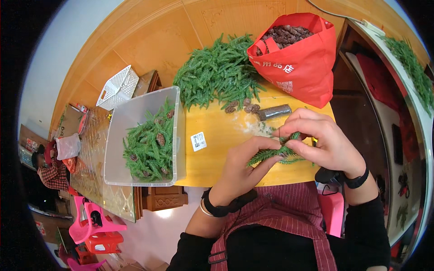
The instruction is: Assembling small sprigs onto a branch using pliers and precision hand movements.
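My left hand point(244, 167) and my right hand point(323, 137) pinch a green pine sprig point(265, 156) over the yellow table point(212, 167). Past them lie a dark roll point(275, 112) and some pinecones point(232, 107). A heap of green sprigs point(214, 70) sits by a red bag point(312, 72) full of pinecones point(285, 35). A clear bin point(119, 131) on my left holds sprigs point(143, 147) and pinecones point(161, 139).

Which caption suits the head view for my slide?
Left hand and right hand hold a green sprig over a yellow table, near loose pinecones and a red bag.

Green, needle-leaved sprig point(285, 151), fronds splayed sideways, pinched between both hands point(318, 135) over the yellow tabletop point(209, 168).
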